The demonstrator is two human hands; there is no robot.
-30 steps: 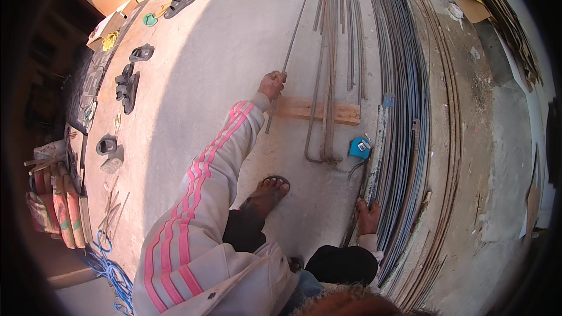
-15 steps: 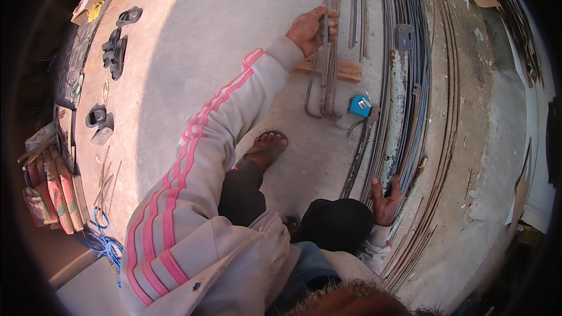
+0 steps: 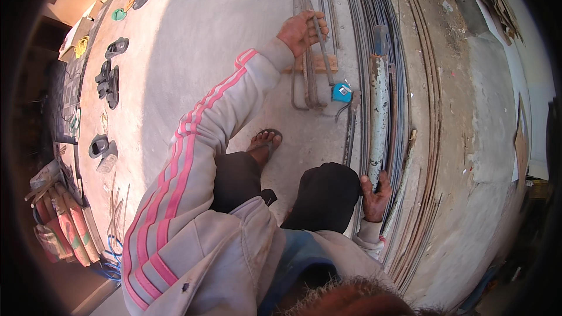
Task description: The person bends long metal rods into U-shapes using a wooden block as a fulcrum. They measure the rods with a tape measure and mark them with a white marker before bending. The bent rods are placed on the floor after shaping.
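Observation:
My left hand (image 3: 303,34) is stretched far forward, its fingers closed around a thin brown steel rod (image 3: 324,58). That rod slants down to the right, its lower end near a blue tape measure (image 3: 341,92) on the floor. Beside it lie several more steel rods (image 3: 309,85) with bent ends, crossing a short wooden block (image 3: 328,63). My right hand (image 3: 376,200), low beside my knee, is at the near end of a pale pipe with chipped paint (image 3: 379,111). Its thumb lies on one side of the pipe and its fingers on the other.
Long bundles of dark rods (image 3: 366,0) run along the right, with brown rods (image 3: 430,82) beyond them. Dark sandals (image 3: 113,88) stand at the left. Blue cord (image 3: 111,263) and rolled sacks (image 3: 64,222) lie at the lower left.
The rod in my left hand now slants away from the bent rods, its lower end farther right. My right hand stays at the pipe's end. The whole view has shifted slightly.

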